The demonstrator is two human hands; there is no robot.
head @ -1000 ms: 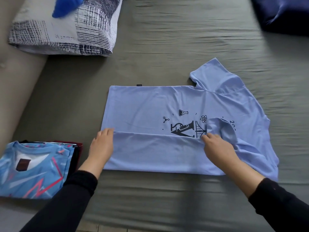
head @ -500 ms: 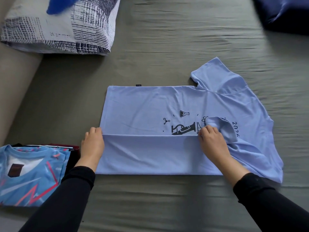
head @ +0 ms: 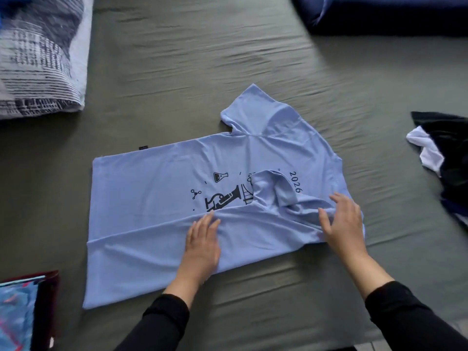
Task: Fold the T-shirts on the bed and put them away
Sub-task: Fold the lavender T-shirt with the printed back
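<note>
T-shirt (head: 152, 188): light blue, lying centre frame on the bed (head: 202, 72), near edge folded over.
Print: black flask, microscope and molecule graphics; "2026" readable at right.
Tag (head: 143, 147): small, dark, on far hem; writing unreadable.
Left hand (head: 202, 243): pressing flat on the fold, fingers straight.
Right hand (head: 342, 221): fingers spread, resting on bunched cloth by the sleeve.
Folded stack (head: 22, 307): lying lower left.
Dark garment (head: 445, 153): lying at right edge.
</note>
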